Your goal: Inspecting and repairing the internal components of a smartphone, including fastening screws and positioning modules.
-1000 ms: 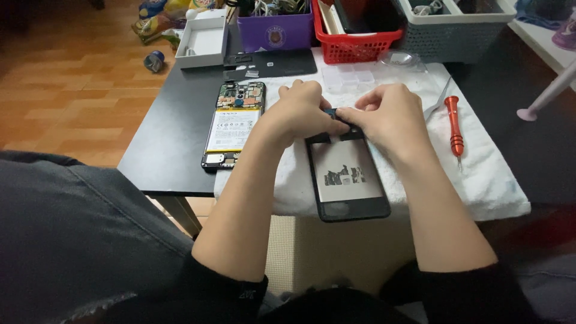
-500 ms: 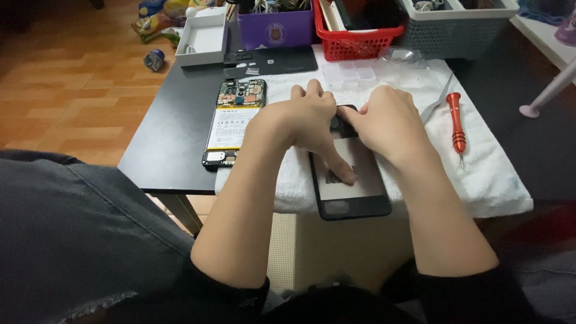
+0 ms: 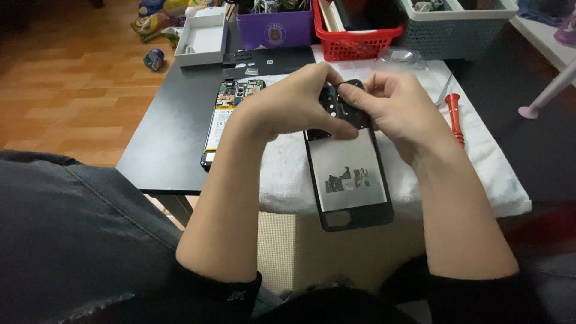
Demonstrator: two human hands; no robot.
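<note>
A black phone frame (image 3: 350, 180) with a grey inner panel lies on a white towel (image 3: 480, 162), its top end lifted. My left hand (image 3: 294, 105) grips the frame's upper left edge, thumb across the panel. Pinching the upper right part of the same frame, my right hand (image 3: 399, 111) has its fingertips on the black camera area. To the left, an opened phone (image 3: 225, 120) with exposed circuit board and battery lies on the black table (image 3: 162, 144).
A red-handled screwdriver (image 3: 456, 117) lies on the towel to the right. At the table's far edge stand a white box (image 3: 201, 39), a purple box (image 3: 282, 27), a red basket (image 3: 354, 39) and a grey basket (image 3: 450, 30). Wooden floor lies to the left.
Both hands have lifted the top end of the phone frame off the towel and shifted their grip on it; the black upper part now shows between the fingers.
</note>
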